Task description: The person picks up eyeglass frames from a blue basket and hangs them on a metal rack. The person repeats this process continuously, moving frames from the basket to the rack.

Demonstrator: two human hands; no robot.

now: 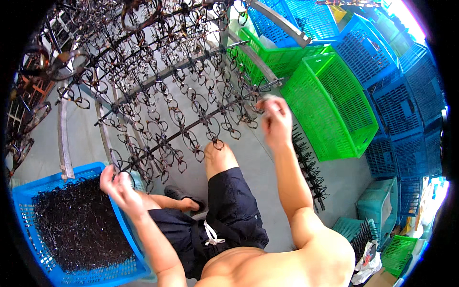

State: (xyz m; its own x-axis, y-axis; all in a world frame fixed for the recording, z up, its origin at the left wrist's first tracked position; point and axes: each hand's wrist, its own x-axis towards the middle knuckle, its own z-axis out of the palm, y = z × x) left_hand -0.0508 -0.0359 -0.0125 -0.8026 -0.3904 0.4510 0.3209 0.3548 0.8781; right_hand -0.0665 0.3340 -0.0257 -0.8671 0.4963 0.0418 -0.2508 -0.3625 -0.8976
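Observation:
A dark rod (189, 128) hung with brownish, paired oval rings like eyeglass frames (213, 128) slopes across the space in front of me, over my knee. At its lower left end my left hand (122, 189) has its fingers curled round the tip, beside the blue basket. My right hand (277, 122), slightly blurred, is raised just below the rod's right end. Its fingers are bent together with something small and dark at the fingertips, which I cannot make out. Further rods with the same rings (158, 71) hang in rows on a metal rack (275, 19) beyond.
A blue basket (136, 234) full of dark, shiny thin pieces stands at my left. Green crates (315, 138) and stacked blue crates (397, 105) line the right. Another ring-laden rod (311, 172) stands or lies beside the green crate. Teal bins (380, 201) are lower right.

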